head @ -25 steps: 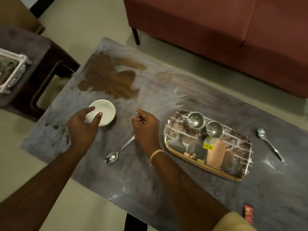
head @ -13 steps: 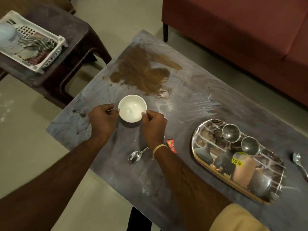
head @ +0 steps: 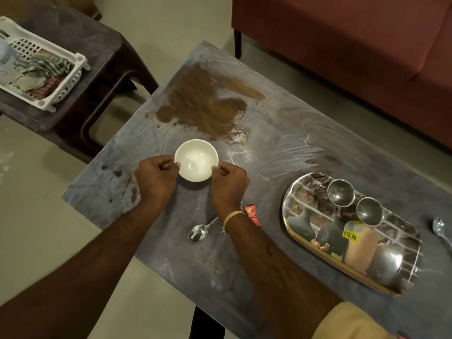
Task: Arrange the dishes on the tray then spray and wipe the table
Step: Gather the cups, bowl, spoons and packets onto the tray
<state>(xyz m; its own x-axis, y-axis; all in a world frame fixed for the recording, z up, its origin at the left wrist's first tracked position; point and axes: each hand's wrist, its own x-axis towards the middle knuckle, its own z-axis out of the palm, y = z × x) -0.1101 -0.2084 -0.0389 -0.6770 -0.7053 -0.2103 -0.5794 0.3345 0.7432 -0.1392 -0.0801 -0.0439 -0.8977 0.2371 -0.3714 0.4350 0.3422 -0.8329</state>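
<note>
I count one white bowl (head: 196, 159) near the table's (head: 281, 148) centre, one tray (head: 305, 243) at about four o'clock from it, and two steel cups (head: 340, 193) (head: 370, 211) on that tray. Two spoons: one (head: 198, 233) at six o'clock from the bowl, another (head: 439, 228) at three o'clock past the tray. One red sachet (head: 252, 214), one white basket (head: 41, 67) at ten o'clock, one brown spill (head: 203, 106).

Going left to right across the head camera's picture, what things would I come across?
White basket on the dark side table → left hand → white bowl → right hand → red sachet → tray bearing two steel cups → spoon at the far right.
</note>
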